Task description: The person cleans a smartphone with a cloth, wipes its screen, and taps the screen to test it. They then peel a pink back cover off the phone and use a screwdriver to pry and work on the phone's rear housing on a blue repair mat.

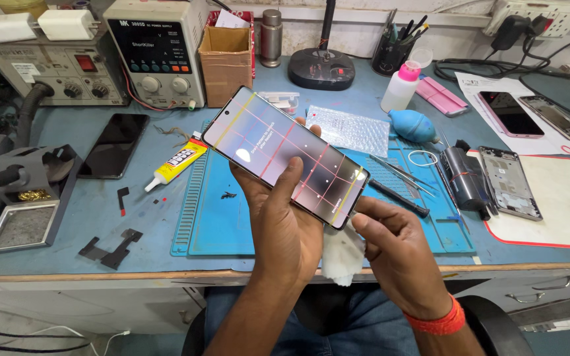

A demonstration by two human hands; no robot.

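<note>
a blue-topped desk (87, 217) carries a blue work mat (430, 224), the landmark here. left of the mat lie a glue tube (176, 163) and a dark phone (113, 145); behind it stand a power supply (156, 53) and a cardboard box (225, 56); on the mat rest tweezers (397, 173); right of it sits a phone frame (509, 181) on a white pad. above the mat's near edge, the left hand (282, 224) rises from below, its grip clamped on a lit smartphone (285, 155), thumb on the glass. the right hand (397, 247) pinches the phone's lower corner, a white cloth (341, 254) beneath.
</note>
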